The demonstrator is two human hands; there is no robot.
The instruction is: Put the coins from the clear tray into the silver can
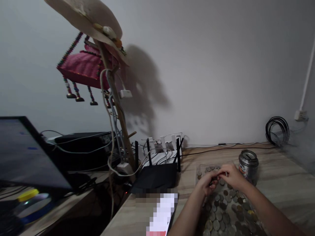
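Many loose coins (222, 218) in silver and some gold tones lie spread over a clear plastic tray or sheet (197, 168) on the wooden desk. Above the far part of the coins, my left hand (208, 182) is closed with its fingers curled; what it holds is too dark and small to make out. My right hand (232, 175) meets it at the fingertips in a pinch, with what looks like the pale edge of a coin between the fingers. Just right of my right hand stands a silver can-shaped coin bank (248, 165) with a slot in its lid.
Left of the coins are a phone (163, 211) with a lit screen, a black router (157, 177) with upright antennas, and white cabled devices (164, 157). A wooden stand (120, 118) carries a hat and pink bag. Coiled black cable (277, 131) rests by the wall.
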